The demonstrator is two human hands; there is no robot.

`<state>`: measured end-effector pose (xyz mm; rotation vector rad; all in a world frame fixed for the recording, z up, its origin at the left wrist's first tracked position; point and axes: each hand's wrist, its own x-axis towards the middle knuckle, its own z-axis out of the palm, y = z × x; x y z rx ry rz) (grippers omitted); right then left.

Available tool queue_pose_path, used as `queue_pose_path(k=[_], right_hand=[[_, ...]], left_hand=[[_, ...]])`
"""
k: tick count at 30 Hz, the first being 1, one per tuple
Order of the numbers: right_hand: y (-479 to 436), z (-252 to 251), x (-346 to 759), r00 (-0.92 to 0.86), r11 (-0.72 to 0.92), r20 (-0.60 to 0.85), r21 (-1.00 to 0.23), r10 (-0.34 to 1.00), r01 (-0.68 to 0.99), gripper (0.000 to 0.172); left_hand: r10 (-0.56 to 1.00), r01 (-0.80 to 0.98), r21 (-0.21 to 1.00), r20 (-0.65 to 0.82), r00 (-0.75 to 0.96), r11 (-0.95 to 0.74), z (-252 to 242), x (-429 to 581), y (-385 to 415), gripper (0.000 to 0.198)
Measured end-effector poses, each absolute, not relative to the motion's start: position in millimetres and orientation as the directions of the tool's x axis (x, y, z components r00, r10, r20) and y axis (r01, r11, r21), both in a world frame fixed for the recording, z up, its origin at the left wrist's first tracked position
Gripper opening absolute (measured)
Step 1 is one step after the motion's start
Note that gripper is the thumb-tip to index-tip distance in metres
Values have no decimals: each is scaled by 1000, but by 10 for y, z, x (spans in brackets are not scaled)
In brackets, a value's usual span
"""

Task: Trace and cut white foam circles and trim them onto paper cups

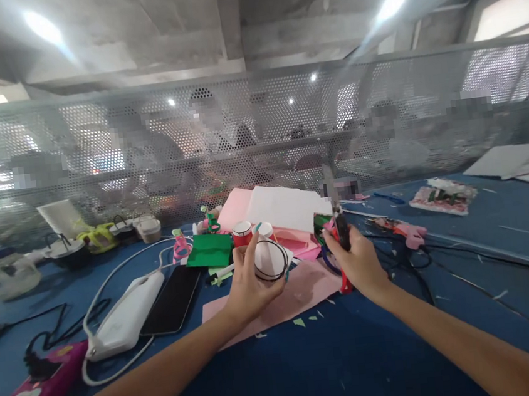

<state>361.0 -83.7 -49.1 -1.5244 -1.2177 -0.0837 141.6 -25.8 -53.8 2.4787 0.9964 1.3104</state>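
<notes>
- Left hand [248,285]: fingers and thumb clamped around a small white paper cylinder with thin black bands [270,259], held above the desk in the middle of the view.
- Right hand [359,263]: closed on a pair of scissors with red handles [342,231]. The blades point up and away and the handles hang below the fist. Whether the blades are parted cannot be told.
- Key relation: the cylinder lies just left of the scissors, near them but not touching. One round end faces toward the right hand, so its long axis appears to run roughly sideways, across the upright line of the blades. The left hand has it, and the right hand is next nearest.
- Pale pink paper sheet [303,295]: flat on the blue desk [356,352], directly beneath both hands, with small green scraps at its near edge.
- White power bank with looped cable [125,313] and black phone [171,301]: side by side, left of the left forearm.
- Green paper piece [209,251] and red-and-white roll [242,232]: just behind the left hand.
- Perforated metal screen [257,129]: along the desk's far edge.
</notes>
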Motion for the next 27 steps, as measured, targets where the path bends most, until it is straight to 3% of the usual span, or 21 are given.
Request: queue_pose_path(k=[7, 11, 14, 18, 21, 27], right_hand=[[-857, -740, 3532, 192, 340, 637, -614, 747, 713, 22], [-892, -717, 3559, 226, 363, 622, -671, 750, 647, 21], [-867, -633, 3675, 302, 356, 664, -665, 684, 657, 23], [-576, -512, 4054, 487, 187, 682, -666, 545, 722, 23], [-190, -419, 4325, 624, -40, 484, -770, 614, 636, 14], [497, -305, 4217, 665, -126, 386, -801, 640, 586, 14]], left_hand=[[679, 442, 525, 640, 359, -728, -533, 1395, -228, 92], [741, 401, 624, 587, 328, -671, -548, 1390, -175, 92], [736, 389, 624, 573, 361, -677, -558, 1401, -142, 90], [704, 394, 584, 577, 413, -710, -547, 1411, -136, 91], [709, 388, 595, 550, 442, -704, -544, 1404, -128, 89], [729, 390, 620, 518, 448, -681, -590, 1367, -76, 92]])
